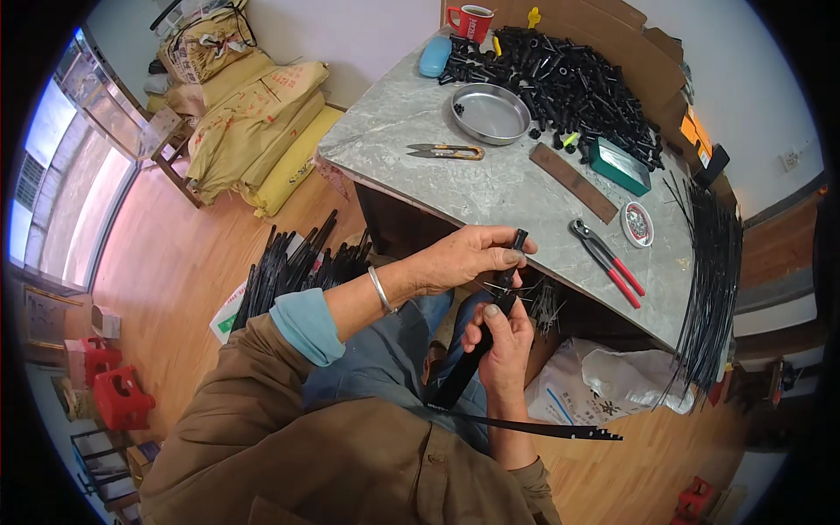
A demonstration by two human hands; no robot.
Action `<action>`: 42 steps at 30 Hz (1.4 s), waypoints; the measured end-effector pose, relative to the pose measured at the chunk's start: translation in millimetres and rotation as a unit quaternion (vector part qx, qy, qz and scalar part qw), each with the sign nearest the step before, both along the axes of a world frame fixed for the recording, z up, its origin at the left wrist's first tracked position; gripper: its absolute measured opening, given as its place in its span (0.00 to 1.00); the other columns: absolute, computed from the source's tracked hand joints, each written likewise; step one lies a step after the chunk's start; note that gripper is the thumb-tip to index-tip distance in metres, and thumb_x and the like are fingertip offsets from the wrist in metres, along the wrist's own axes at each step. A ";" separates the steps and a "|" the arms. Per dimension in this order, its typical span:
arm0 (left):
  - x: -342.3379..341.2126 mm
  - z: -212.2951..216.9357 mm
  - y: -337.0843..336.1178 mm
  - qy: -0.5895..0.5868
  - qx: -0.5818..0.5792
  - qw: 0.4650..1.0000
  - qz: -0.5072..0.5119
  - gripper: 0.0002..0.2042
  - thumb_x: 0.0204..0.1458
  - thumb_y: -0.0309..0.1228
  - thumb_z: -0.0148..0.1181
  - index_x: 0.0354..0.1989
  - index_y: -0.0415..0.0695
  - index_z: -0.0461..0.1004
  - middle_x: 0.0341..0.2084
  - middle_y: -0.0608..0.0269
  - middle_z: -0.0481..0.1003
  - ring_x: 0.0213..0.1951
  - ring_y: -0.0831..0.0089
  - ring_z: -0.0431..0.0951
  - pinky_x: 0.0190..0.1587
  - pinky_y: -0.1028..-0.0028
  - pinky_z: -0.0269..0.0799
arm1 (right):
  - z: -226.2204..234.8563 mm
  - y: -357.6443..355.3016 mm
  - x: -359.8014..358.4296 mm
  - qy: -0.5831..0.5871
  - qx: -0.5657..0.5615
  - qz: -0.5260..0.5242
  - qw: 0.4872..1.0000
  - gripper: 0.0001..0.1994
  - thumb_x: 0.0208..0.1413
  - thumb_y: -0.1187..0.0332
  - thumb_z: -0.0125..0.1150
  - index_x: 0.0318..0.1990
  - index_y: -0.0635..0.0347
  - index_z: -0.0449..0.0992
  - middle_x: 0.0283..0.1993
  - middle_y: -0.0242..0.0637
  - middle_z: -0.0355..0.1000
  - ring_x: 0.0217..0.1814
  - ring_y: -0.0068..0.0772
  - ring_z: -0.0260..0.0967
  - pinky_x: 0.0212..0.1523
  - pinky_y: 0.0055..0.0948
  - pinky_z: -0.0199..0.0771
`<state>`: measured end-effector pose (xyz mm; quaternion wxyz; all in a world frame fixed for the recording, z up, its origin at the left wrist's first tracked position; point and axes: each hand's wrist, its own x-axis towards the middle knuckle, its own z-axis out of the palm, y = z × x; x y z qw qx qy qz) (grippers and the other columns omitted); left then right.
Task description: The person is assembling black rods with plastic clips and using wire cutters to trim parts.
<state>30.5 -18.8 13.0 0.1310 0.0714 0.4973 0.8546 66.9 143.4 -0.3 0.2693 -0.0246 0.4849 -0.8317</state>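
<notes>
Both hands meet in front of my lap at the table's front edge. My left hand pinches a short black tubular part between thumb and fingers, holding it tilted upward. Just below, my right hand is closed around a long black bundle that slants down toward my lap. Thin wire-like pieces stick out sideways where the two black pieces meet. From the bundle's lower end, a narrow black strip with light dots reaches to the right across my body. Fingers hide part of the joint.
On the grey table are a heap of black parts, a round metal dish, thread snips, a brown bar, red-handled pincers and a small bowl. Black rods hang over the right edge; more rods stand left.
</notes>
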 end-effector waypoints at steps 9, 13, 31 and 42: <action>2.1 -1.6 -2.0 -0.014 0.012 1.000 -0.003 0.17 0.60 0.32 0.51 0.55 0.36 0.66 0.37 0.64 0.73 0.39 0.77 0.75 0.44 0.78 0.71 | -1.8 -2.5 -0.4 0.009 0.005 -0.013 1.000 0.07 0.57 0.69 0.55 0.38 0.62 0.66 0.28 0.35 0.66 0.19 0.23 0.61 0.17 0.23 0.64; 0.4 -2.4 -1.4 -0.012 0.001 1.000 0.015 0.18 0.60 0.32 0.52 0.55 0.35 0.66 0.38 0.65 0.74 0.39 0.77 0.75 0.45 0.78 0.70 | -4.7 -2.1 -1.5 0.011 0.010 -0.011 1.000 0.07 0.57 0.70 0.55 0.38 0.62 0.66 0.28 0.35 0.66 0.19 0.23 0.61 0.17 0.23 0.63; -3.4 -5.1 3.7 -0.026 -0.067 0.994 0.077 0.13 0.55 0.31 0.60 0.46 0.39 0.72 0.36 0.68 0.73 0.38 0.83 0.71 0.42 0.81 0.68 | -7.1 -2.7 -3.2 -0.012 0.005 -0.011 1.000 0.07 0.56 0.70 0.56 0.38 0.61 0.66 0.28 0.36 0.66 0.19 0.24 0.61 0.17 0.24 0.63; -10.5 -6.2 16.6 -0.025 -0.030 0.994 0.099 0.13 0.48 0.27 0.65 0.40 0.41 0.69 0.32 0.70 0.70 0.36 0.83 0.69 0.42 0.81 0.67 | -6.0 -3.8 -3.8 -0.010 0.016 -0.022 1.000 0.06 0.57 0.70 0.55 0.38 0.62 0.66 0.28 0.36 0.66 0.19 0.24 0.61 0.16 0.23 0.63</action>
